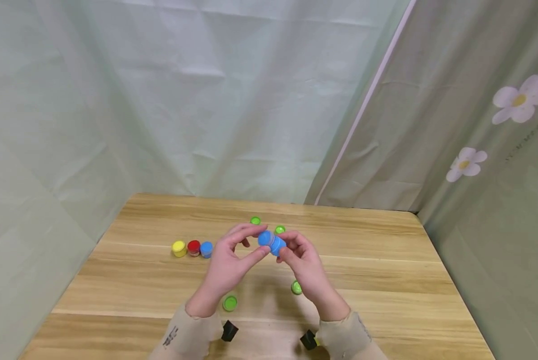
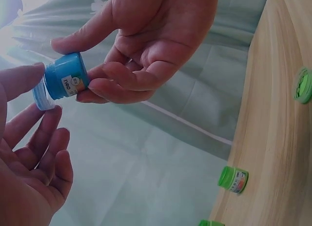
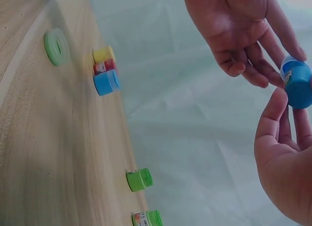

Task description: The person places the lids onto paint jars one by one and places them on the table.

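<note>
Above the middle of the table, both hands meet at a small blue jar [image 1: 277, 245] with a paper label. My right hand [image 1: 308, 261] grips the jar's body between thumb and fingers; in the left wrist view that hand [image 2: 156, 50] comes from the top. My left hand [image 1: 229, 262] pinches the jar's translucent lid [image 2: 43, 93] by its rim, thumb on one side and fingertips on the other. The lid sits at the jar's mouth, slightly tilted to it in the left wrist view. The jar is held tilted, with its lid end toward my left hand.
On the left stand a yellow jar [image 1: 179, 248], a red jar [image 1: 194, 247] and another blue jar [image 1: 206, 249] in a row. Two green jars [image 3: 139, 179] are at the back. Nearer me lie two round green lid-like pieces [image 1: 230, 303]. Curtains surround the wooden table [image 1: 386, 300].
</note>
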Motion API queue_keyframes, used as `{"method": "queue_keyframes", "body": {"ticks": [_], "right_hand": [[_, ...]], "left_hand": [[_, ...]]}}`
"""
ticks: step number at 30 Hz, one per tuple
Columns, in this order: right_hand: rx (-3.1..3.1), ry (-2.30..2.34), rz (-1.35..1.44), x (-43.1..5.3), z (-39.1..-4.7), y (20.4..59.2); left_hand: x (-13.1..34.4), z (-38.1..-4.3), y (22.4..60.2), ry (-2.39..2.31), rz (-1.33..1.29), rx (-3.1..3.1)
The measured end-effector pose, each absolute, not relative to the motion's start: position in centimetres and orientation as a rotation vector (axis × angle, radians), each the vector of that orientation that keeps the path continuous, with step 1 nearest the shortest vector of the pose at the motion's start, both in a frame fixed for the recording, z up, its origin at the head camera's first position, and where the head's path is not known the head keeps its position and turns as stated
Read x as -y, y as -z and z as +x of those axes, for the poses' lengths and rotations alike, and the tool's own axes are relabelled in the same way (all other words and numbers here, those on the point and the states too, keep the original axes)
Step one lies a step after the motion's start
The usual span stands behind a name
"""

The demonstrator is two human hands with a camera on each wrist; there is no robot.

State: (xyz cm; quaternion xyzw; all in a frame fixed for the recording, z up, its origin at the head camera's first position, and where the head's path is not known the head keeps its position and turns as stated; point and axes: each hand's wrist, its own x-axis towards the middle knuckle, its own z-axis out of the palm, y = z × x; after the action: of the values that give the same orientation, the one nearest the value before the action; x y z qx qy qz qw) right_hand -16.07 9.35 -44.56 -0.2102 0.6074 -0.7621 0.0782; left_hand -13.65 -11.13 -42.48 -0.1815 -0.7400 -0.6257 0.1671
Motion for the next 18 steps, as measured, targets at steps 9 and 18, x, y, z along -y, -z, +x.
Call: {"method": "queue_keyframes", "body": {"ticks": [9,18], "right_hand": [[-1.79,2.326,-0.607,-9.16,-16.07,44.67],[-1.788,2.334,-0.595,-9.12,-16.07,44.78]], "left_hand": [[11.05,-13.64,42.4,1.75,-0.493,2.152],[11.11,-13.75,42.55,1.72,-0.503,2.184]]}}
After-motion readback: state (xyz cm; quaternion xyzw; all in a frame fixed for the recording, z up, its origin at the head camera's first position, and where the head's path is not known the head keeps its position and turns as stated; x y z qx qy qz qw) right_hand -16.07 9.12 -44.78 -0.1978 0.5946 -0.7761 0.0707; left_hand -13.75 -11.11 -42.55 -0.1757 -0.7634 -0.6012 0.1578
